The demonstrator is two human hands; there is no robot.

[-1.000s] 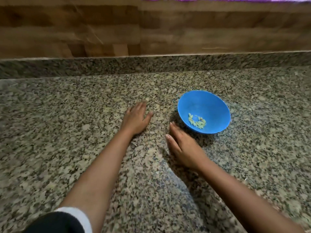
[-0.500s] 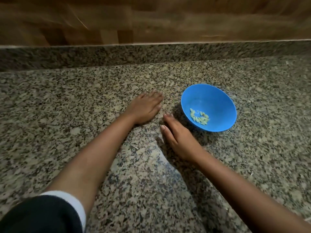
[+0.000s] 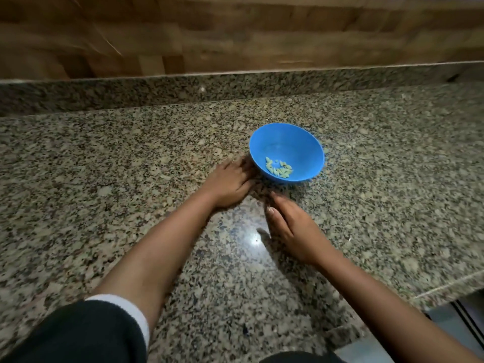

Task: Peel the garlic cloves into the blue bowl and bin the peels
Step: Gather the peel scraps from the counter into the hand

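Observation:
A blue bowl point(image 3: 286, 142) stands on the speckled granite counter point(image 3: 117, 179), with several pale peeled garlic cloves point(image 3: 279, 169) lying in its bottom. My left hand point(image 3: 230, 183) lies flat on the counter, fingers straight, its fingertips right at the bowl's left side. My right hand point(image 3: 290, 226) rests on the counter just in front of the bowl, fingers straight and together, standing on its edge. Neither hand holds anything that I can see. No peels or bin show in view.
A raised granite ledge point(image 3: 235, 85) and a wooden wall point(image 3: 235, 35) run along the back. The counter's front edge point(image 3: 445, 286) shows at the lower right, with a dark gap and a grey surface point(image 3: 450, 326) below it.
My left hand has slid right across the counter to the bowl's side. The right hand stays in front of the bowl. The view has shifted, so the counter's front edge now shows.

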